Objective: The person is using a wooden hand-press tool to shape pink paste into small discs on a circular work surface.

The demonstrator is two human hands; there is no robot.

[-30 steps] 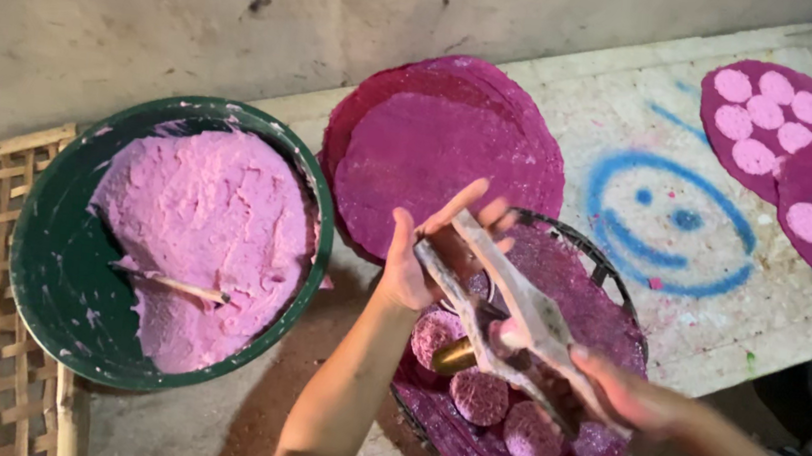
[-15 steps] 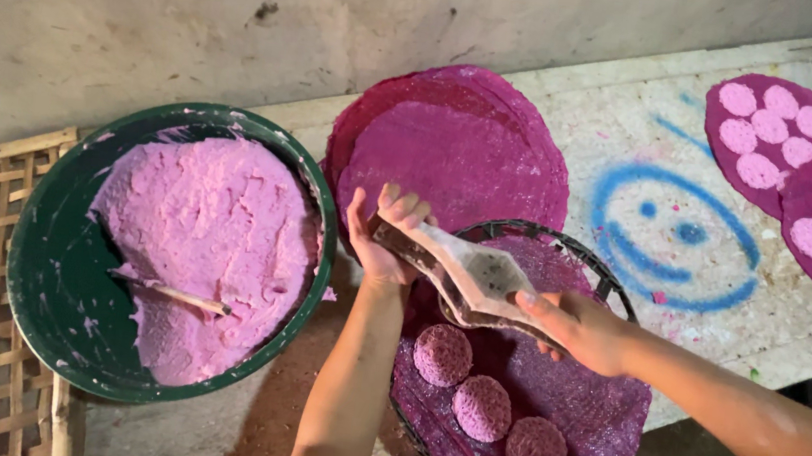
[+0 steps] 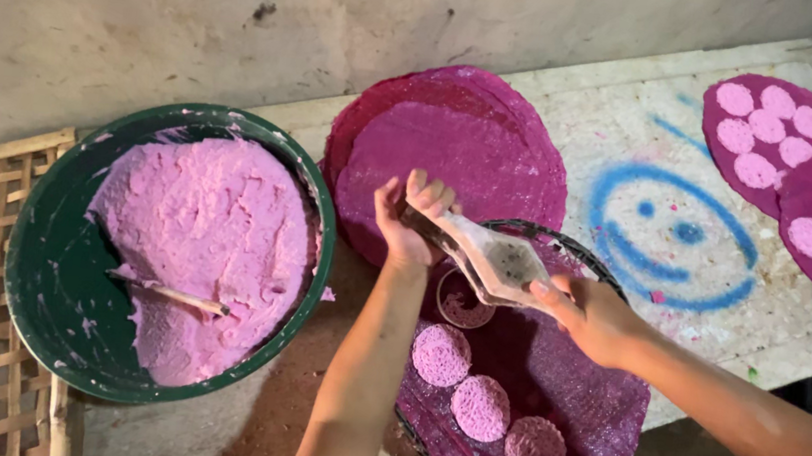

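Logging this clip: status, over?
Left hand and right hand both grip the flat scraper over the ring mould. Three pink discs alongside. Nothing obstructing.

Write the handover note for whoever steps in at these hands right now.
Left hand and right hand each grip one end of the flat pale scraper tool, held over a small round ring mould on the purple mesh-covered tray.
Done: three pink round pressed cakes lie on that tray.
Left: much of the tray is unfilled; the green bowl of pink paste is well stocked.

Food workshop: batter basin [image 3: 52, 251], drying mats [image 3: 495, 147]
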